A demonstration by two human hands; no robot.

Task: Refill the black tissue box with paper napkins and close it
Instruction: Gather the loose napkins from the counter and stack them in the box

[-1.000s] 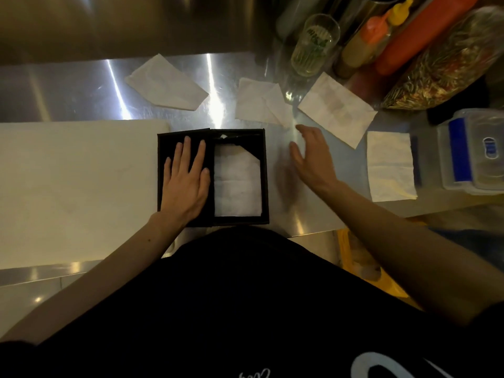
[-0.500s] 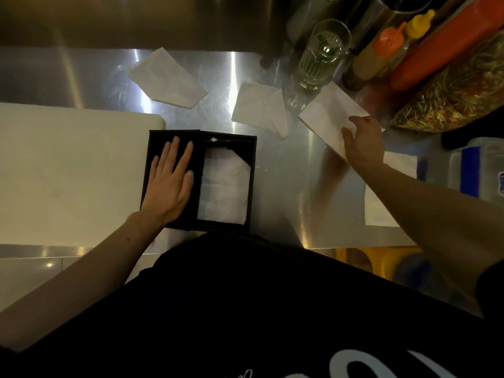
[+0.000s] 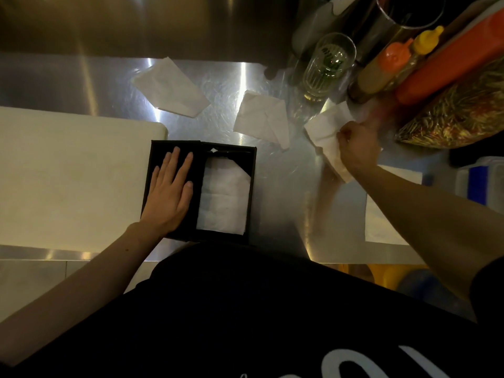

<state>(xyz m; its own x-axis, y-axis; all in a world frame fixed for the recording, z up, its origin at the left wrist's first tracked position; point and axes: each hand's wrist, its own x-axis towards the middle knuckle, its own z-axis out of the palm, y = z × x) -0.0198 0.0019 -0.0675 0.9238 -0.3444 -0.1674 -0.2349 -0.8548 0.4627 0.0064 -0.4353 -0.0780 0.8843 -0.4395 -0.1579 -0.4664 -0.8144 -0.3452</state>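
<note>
Black tissue box (image 3: 252, 170), open at the counter's near edge with napkins inside; left hand (image 3: 169, 195) flat, fingers spread, pinning its lid side steady, right hand (image 3: 357, 148) closed on a loose napkin (image 3: 323, 129), presumably the next refill.

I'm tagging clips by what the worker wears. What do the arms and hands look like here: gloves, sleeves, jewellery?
Both hands are bare: no gloves on the left hand or the right hand, and no rings, watch or bands show. Both forearms are uncovered to the frame's edge; a dark sleeve edge shows at the right upper arm. The black top carries white lettering, cut off by the frame.
</note>
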